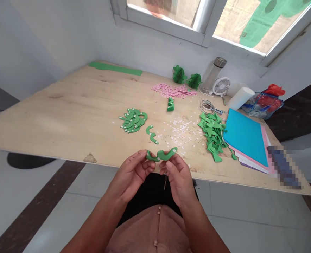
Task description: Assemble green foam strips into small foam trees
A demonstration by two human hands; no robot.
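Between my two hands, just above the table's front edge, is a wavy green paper cutout [166, 155] with small white squares on it. My left hand [134, 170] pinches its left end, and my right hand [178, 175] grips it from the right. A similar green cutout [152, 134] lies flat just beyond my fingers. Farther left sits a heap of curved green cutouts [133, 120], also dotted with white squares. Beyond them stands a small stack of green cutouts [170, 104]. Tiny white paper bits [181, 130] are scattered to the right.
On the right are green scraps [212, 131], coloured paper sheets [246, 137] and a blurred dark object [283, 167]. Pink cutouts [173, 90], folded green paper trees [179, 74], a bottle [214, 75], a small fan [221, 86] and a white roll [241, 98] stand toward the wall.
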